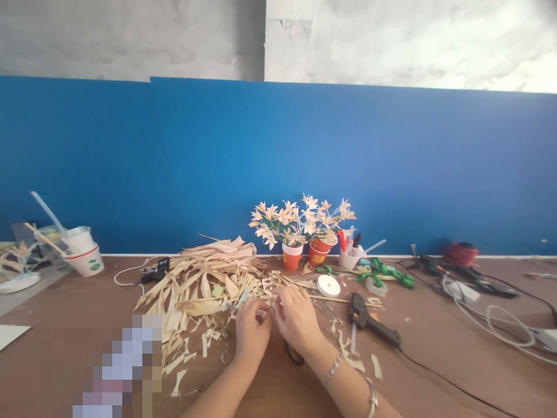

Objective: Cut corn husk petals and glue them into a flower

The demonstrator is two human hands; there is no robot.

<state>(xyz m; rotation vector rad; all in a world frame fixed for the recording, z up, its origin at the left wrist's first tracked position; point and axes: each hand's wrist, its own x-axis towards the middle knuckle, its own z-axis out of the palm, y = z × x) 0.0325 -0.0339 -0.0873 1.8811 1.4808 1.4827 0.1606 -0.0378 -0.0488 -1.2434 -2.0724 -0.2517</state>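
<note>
My left hand (pixel 253 330) has its fingers curled and pinched together beside the dried husk pile (pixel 204 278). Close to its right, my right hand (pixel 298 319) is also closed, fingertips bent toward the left hand's. What lies between the fingertips is too small to make out. Just beyond the hands are husk scraps and a white tape roll (pixel 328 285). A dark loop, perhaps scissor handles, is partly hidden under my right wrist (pixel 295 354).
Pale flowers (pixel 287 217) stand in cups at the back centre, beside a pen cup (pixel 348 255). A black glue gun (pixel 369 322) with its cable lies right. Cords and a red object (pixel 461 253) are farther right; a white cup (pixel 86 259) stands left.
</note>
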